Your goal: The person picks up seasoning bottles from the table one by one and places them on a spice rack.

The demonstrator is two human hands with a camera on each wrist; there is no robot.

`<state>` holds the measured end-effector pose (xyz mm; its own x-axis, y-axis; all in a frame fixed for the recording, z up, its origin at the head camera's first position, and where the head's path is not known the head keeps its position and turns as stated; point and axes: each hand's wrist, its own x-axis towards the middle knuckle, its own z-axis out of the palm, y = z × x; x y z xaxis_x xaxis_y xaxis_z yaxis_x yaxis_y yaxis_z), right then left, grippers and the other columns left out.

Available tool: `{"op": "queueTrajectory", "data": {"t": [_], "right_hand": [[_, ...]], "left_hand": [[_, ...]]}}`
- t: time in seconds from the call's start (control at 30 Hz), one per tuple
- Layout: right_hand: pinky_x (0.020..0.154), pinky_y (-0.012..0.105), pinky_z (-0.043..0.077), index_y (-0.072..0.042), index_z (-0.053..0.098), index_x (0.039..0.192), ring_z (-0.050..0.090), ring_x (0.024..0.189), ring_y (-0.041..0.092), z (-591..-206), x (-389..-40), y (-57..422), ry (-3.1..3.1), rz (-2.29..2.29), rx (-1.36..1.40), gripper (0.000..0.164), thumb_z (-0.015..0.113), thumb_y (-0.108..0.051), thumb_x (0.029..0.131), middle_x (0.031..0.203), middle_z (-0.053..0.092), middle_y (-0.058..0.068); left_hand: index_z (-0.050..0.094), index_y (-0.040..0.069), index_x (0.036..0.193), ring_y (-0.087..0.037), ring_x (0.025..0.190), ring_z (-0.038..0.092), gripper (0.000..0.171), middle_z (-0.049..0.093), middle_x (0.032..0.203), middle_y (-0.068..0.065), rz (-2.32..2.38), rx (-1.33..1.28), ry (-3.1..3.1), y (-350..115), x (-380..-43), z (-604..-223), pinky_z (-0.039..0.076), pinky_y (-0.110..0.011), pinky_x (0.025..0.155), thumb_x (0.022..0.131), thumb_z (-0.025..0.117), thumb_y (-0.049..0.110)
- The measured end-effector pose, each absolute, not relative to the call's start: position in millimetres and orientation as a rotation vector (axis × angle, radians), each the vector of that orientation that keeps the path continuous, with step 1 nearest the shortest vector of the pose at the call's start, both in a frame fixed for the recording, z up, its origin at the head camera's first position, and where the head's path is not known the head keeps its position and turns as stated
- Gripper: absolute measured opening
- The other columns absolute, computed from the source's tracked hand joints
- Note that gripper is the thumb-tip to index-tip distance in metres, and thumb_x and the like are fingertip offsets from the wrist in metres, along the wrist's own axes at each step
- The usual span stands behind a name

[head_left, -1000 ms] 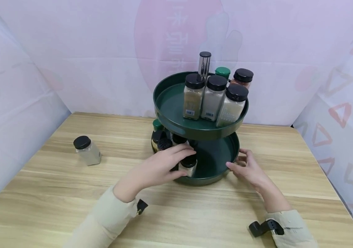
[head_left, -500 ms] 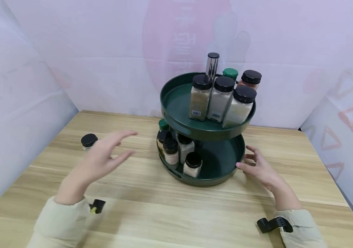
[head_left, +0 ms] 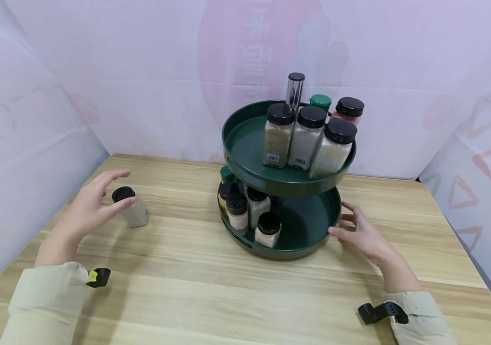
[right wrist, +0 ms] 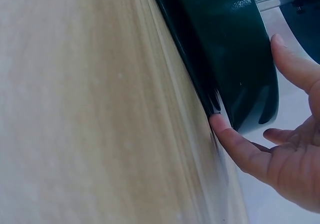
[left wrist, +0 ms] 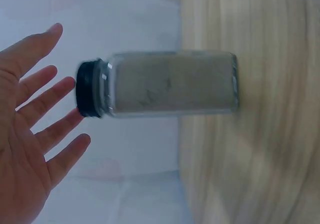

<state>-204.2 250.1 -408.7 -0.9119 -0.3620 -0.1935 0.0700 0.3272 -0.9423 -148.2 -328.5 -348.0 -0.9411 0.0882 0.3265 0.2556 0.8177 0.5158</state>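
In the head view, my left hand (head_left: 92, 206) is spread beside a clear spice jar (head_left: 135, 211) with a black lid, which stands upright on the table at the left. The left wrist view shows the whole jar (left wrist: 172, 83), its contents pale, with the thumb and fingers apart around its lid side and no grip on it. A dark green two-tier turntable (head_left: 245, 172) stands right of centre. My right hand (head_left: 359, 235) holds its lower tray (right wrist: 250, 84) at the right edge, thumb at the upper rim and a fingertip at the bottom edge.
Several spice jars (head_left: 299, 139) and a slim silver-black bottle (head_left: 295, 91) stand on the upper tray, grouped to the right. On the lower tray, several more jars (head_left: 238, 215) cluster at the left. Cloth walls (head_left: 150, 96) enclose the wooden table (head_left: 228, 297).
My left hand has let go of a small jar on the lower tray and swung left to the lone jar. The right hand stays at the tray. The head view shifted slightly.
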Motion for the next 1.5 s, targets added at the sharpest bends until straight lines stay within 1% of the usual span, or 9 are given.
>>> {"op": "queueTrajectory", "data": {"t": [0.07, 0.13, 0.33, 0.5, 0.67, 1.0, 1.27, 1.43, 1.5], "right_hand": [[0.09, 0.021, 0.053, -0.008, -0.004, 0.158, 0.035, 0.138, 0.052, -408.7, -203.8, 249.8, 2.225, -1.612, -0.261, 0.092, 0.064, -0.017, 0.097, 0.154, 0.02, 0.033], [0.09, 0.021, 0.053, -0.008, -0.004, 0.158, 0.035, 0.138, 0.052, -408.8, -203.5, 249.6, 2.222, -1.615, -0.263, 0.091, 0.064, -0.017, 0.097, 0.154, 0.02, 0.033], [0.089, 0.017, 0.052, -0.008, -0.004, 0.158, 0.034, 0.139, 0.052, -409.9, -202.6, 250.0, 2.208, -1.631, -0.258, 0.091, 0.063, -0.017, 0.098, 0.154, 0.02, 0.034], [0.088, 0.012, 0.049, -0.007, -0.003, 0.158, 0.034, 0.139, 0.052, -411.4, -201.2, 250.8, 2.199, -1.636, -0.26, 0.089, 0.062, -0.017, 0.098, 0.153, 0.021, 0.034], [0.088, 0.012, 0.048, -0.008, -0.004, 0.158, 0.033, 0.14, 0.052, -411.7, -201.0, 250.3, 2.187, -1.64, -0.261, 0.09, 0.062, -0.017, 0.098, 0.154, 0.02, 0.034], [0.088, 0.012, 0.048, -0.007, -0.005, 0.158, 0.029, 0.141, 0.053, -412.1, -200.6, 248.8, 2.176, -1.647, -0.254, 0.092, 0.063, -0.017, 0.098, 0.155, 0.018, 0.035], [0.087, 0.01, 0.047, -0.005, -0.005, 0.158, 0.031, 0.14, 0.053, -411.4, -201.6, 248.4, 2.181, -1.658, -0.252, 0.09, 0.062, -0.016, 0.098, 0.153, 0.02, 0.036], [0.087, 0.009, 0.046, -0.005, -0.005, 0.158, 0.03, 0.141, 0.052, -411.4, -202.4, 248.1, 2.179, -1.656, -0.246, 0.091, 0.063, -0.016, 0.098, 0.153, 0.019, 0.036], [0.087, 0.009, 0.046, -0.005, -0.005, 0.158, 0.029, 0.141, 0.052, -411.6, -202.6, 248.5, 2.18, -1.648, -0.247, 0.092, 0.063, -0.016, 0.098, 0.154, 0.018, 0.035]], "left_hand": [[0.041, 0.004, 0.148, -0.042, 0.129, 0.045, 0.07, 0.045, 0.146, -0.026, -0.848, -0.236, -2.757, -336.1, -150.8, -353.2, 0.041, -0.062, 0.095, 0.089, 0.075, 0.019], [0.038, 0.003, 0.149, -0.051, 0.133, 0.039, 0.074, 0.042, 0.147, -0.029, -0.865, -0.212, -2.793, -343.0, -153.0, -358.7, 0.039, -0.069, 0.095, 0.088, 0.076, 0.021], [0.032, 0.003, 0.152, -0.054, 0.135, 0.035, 0.081, 0.038, 0.15, -0.03, -0.899, -0.166, -2.851, -353.0, -156.2, -371.2, 0.038, -0.073, 0.096, 0.088, 0.077, 0.024], [0.029, 0.006, 0.154, -0.056, 0.131, 0.039, 0.084, 0.042, 0.147, -0.031, -0.933, -0.233, -2.832, -352.9, -156.7, -377.5, 0.039, -0.078, 0.091, 0.086, 0.078, 0.015], [0.034, 0.007, 0.152, -0.056, 0.129, 0.042, 0.079, 0.042, 0.146, -0.03, -0.945, -0.278, -2.815, -352.0, -154.4, -380.3, 0.04, -0.078, 0.089, 0.085, 0.077, 0.01], [0.038, 0.006, 0.148, -0.044, 0.115, 0.053, 0.072, 0.051, 0.136, -0.029, -0.894, -0.319, -2.818, -348.4, -151.6, -382.2, 0.054, -0.063, 0.084, 0.087, 0.075, 0.004], [0.042, 0.005, 0.144, -0.043, 0.113, 0.055, 0.069, 0.054, 0.134, -0.03, -0.899, -0.313, -2.809, -346.5, -153.0, -382.7, 0.059, -0.047, 0.08, 0.085, 0.076, 0.003], [0.045, 0.005, 0.143, -0.046, 0.115, 0.056, 0.068, 0.054, 0.133, -0.032, -0.915, -0.327, -2.809, -346.5, -153.3, -383.8, 0.06, -0.039, 0.078, 0.083, 0.078, 0.004], [0.048, 0.007, 0.142, -0.037, 0.113, 0.061, 0.068, 0.058, 0.13, -0.03, -0.91, -0.324, -2.803, -345.6, -153.4, -383.9, 0.062, -0.033, 0.076, 0.082, 0.079, 0.004]]}}
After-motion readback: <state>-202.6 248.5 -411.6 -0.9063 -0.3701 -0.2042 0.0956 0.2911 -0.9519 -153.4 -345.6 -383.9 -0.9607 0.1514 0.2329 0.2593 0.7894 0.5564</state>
